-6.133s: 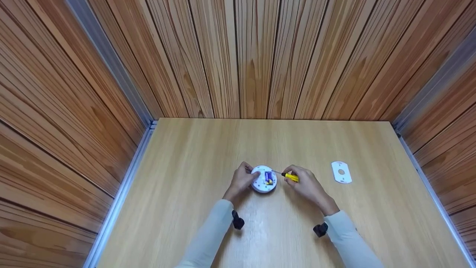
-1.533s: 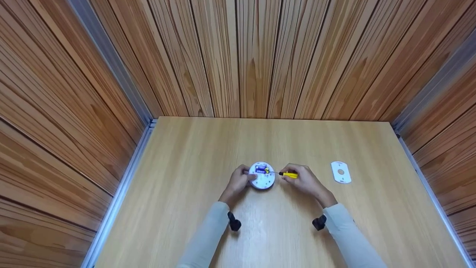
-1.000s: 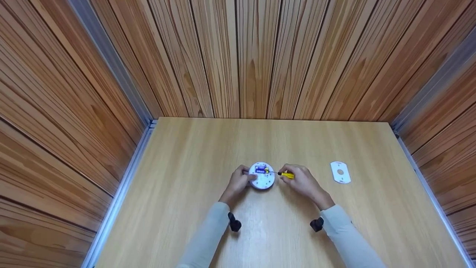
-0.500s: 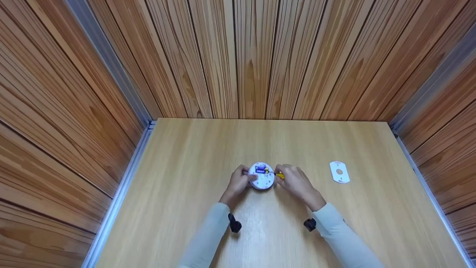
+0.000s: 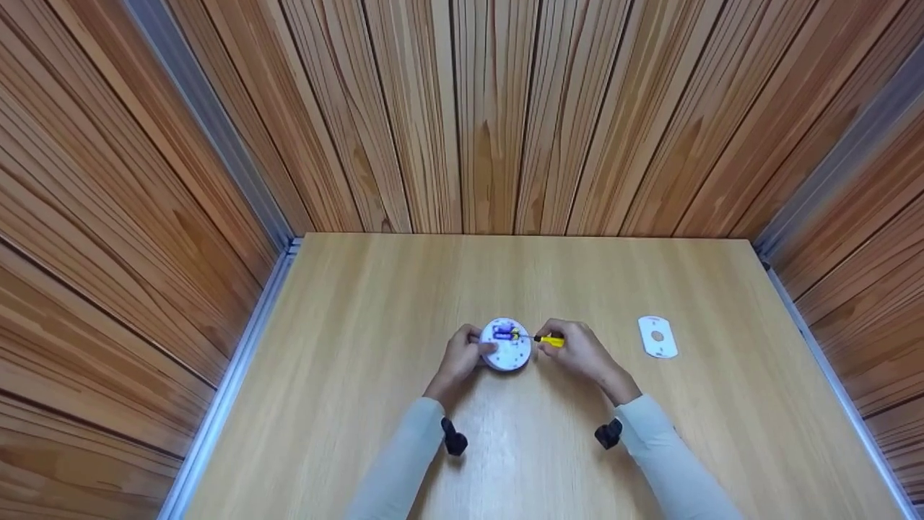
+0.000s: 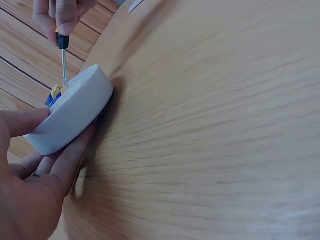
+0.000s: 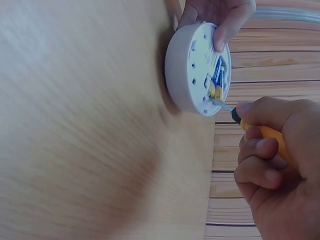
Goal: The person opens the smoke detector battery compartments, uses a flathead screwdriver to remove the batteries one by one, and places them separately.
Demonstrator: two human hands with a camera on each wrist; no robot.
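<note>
While left hand [image 5: 460, 354] clamps its fingers on white disc [image 5: 510, 357], right hand [image 5: 580, 354] pinches screwdriver [image 5: 554, 341]; gentle levering at batteries [image 7: 218, 75] likely works best.

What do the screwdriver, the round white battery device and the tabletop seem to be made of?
Screwdriver: probably a metal shaft, being thin and silvery, with a smooth yellow handle, likely plastic. Round white battery device: probably molded plastic, given its smooth, even white wall. Tabletop: wood or wood-look laminate; grain shows, with a soft sheen.
</note>
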